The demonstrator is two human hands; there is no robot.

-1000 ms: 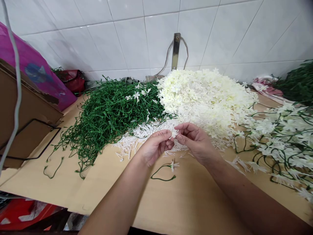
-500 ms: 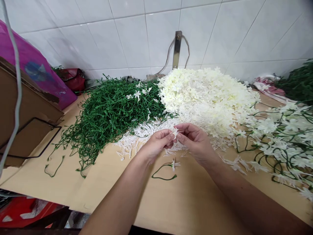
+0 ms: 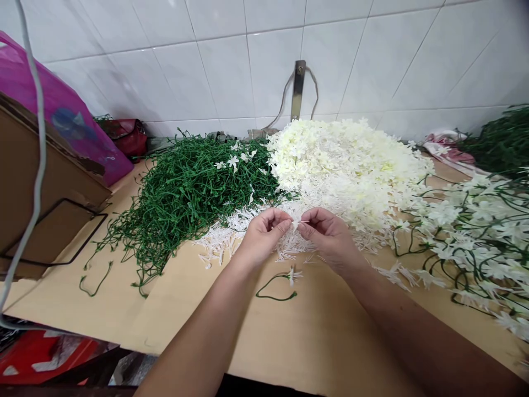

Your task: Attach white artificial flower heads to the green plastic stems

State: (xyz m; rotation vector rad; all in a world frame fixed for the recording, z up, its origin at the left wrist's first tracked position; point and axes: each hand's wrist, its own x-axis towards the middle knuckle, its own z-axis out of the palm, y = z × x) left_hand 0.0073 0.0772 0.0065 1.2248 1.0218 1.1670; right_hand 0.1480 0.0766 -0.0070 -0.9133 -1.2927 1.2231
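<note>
Between my hands is a small white artificial flower (image 3: pixel 295 218). My left hand (image 3: pixel 265 234) is closed, its thumb and index finger pinching the flower's petals. My right hand (image 3: pixel 328 236) is also closed, with a thin white stamen (image 3: pixel 304 222) at its fingertips, right beside the flower. Below the hands lies a green plastic stem (image 3: pixel 276 298) with one white flower head (image 3: pixel 292 275) on its end. Just behind my hands spreads a pile of loose white stamens (image 3: pixel 225 234), and beyond it rises a heap of white flower heads (image 3: pixel 339 146).
A tangled heap of green stems (image 3: pixel 190 187) lies to the left. Assembled flowers (image 3: pixel 483 231) on stems cover the right side. A cardboard box (image 3: pixel 45 198) and a purple bag (image 3: pixel 82 121) stand at far left, near a hanging grey cable (image 3: pixel 40 143). A tiled wall (image 3: pixel 273 60) backs the table.
My fingertips have drawn slightly apart, and the flower has turned between them. A thin white strand now shows at my right fingertips. The view has shifted slightly.
</note>
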